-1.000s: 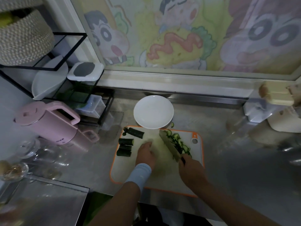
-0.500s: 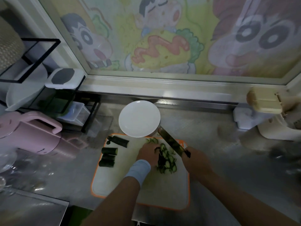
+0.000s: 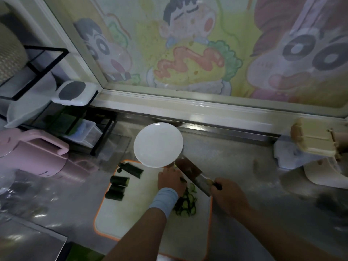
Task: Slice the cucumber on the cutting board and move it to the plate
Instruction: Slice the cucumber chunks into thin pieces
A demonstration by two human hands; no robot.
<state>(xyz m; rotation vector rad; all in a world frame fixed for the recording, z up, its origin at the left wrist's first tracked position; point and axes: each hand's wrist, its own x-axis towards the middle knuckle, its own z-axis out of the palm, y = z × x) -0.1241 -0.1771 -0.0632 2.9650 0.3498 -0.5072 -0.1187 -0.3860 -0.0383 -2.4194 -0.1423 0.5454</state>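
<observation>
Logged both forearms point(image 3: 139, 236) entering from the bottom edge and reaching out over the board point(image 3: 131, 219). Found right hand point(image 3: 228, 194) palm-down at the board's right rim, fingers wrapped tight round the handle of the knife point(image 3: 194, 176). Found left hand point(image 3: 171, 180) back-up near the board's far end, pale wristband point(image 3: 164, 199) on the wrist, fingertips tucked out of sight toward the blade. Cannot tell how far curled, nor whether holding anything.

Noted board flat on the counter point(image 3: 244, 166), long axis running away from the person. Noted plate point(image 3: 158, 145) at the board's far edge (touching or overlapping, hard to say which). Noted knife lying diagonal: handle near-right, tip far-left, just beside the plate's near rim, broad face of the blade turned up toward the camera. Noted chunks point(image 3: 120, 180) on the board's left half: three side by side with long axes roughly across the board, one farther off and angled, near the plate. Noted slices point(image 3: 185, 204) heaped on the board's right half between the two wrists, partly under the left one.

Counted: board 1, plate 1, knife 1, chunks 4. Slices too overlapped to count.
</observation>
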